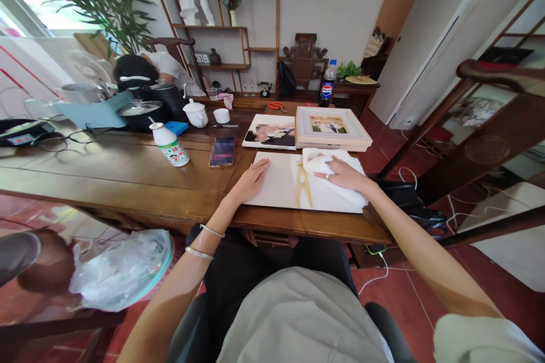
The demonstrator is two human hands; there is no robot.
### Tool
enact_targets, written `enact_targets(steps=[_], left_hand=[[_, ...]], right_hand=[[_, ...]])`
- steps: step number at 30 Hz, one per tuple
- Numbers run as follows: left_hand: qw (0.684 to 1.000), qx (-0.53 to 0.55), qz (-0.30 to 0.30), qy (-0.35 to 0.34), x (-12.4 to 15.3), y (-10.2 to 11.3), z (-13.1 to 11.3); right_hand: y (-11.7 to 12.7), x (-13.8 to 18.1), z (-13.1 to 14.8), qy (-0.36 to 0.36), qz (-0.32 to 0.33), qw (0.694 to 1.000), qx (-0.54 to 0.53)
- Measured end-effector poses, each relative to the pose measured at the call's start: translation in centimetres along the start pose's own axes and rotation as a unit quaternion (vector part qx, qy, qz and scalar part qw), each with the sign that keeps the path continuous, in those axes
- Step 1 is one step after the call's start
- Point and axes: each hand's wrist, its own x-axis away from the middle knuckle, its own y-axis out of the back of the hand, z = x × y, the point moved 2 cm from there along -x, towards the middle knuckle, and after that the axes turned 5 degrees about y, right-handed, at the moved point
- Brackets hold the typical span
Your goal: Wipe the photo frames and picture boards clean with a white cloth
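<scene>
The white panel (279, 187) lies flat on the bench (128, 176). On its left edge rests the left hand (252, 178), fingers flat and spread; on its right half the right hand (346, 174) grips a white cloth (314, 162) in curled fingers.

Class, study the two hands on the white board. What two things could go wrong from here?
The white cloth under the right hand lies against the wooden strut on the white board; it could snag there. The board lies close to the near edge of the table, steadied by the flat left hand, so it might slide off.
</scene>
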Motion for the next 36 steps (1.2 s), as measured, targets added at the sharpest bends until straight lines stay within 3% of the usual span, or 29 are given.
enact_targets(steps=[5,11,14,17,21,27,31,36], left_hand=[[1.0,0.003,-0.003,0.002,0.0,0.0,-0.1],[1.0,0.009,0.003,0.003,0.0,0.0,-0.2],[1.0,0.012,-0.002,0.002,0.0,0.0,-0.1],[1.0,0.007,-0.003,0.003,0.0,0.0,0.0],[1.0,0.006,0.003,0.006,0.0,0.1,-0.1],[1.0,0.011,0.008,0.007,0.0,0.2,-0.2],[1.0,0.01,0.007,0.01,0.0,0.1,-0.1],[1.0,0.004,0.001,0.006,0.0,-0.1,-0.2]], right_hand=[[-0.4,-0.8,0.4,-0.012,-0.007,1.0,0.011],[0.2,5.4,6.4,0.054,0.071,0.996,0.017],[0.5,6.8,8.1,0.075,0.101,0.992,0.008],[0.3,5.6,7.3,0.069,0.097,0.993,0.003],[-0.3,1.4,4.2,0.068,0.046,0.997,-0.003],[-0.9,-3.3,1.3,0.006,0.001,1.0,0.019],[-1.0,-2.4,2.6,0.031,0.006,0.999,0.041],[-1.0,2.1,7.6,0.149,0.069,0.985,0.046]])
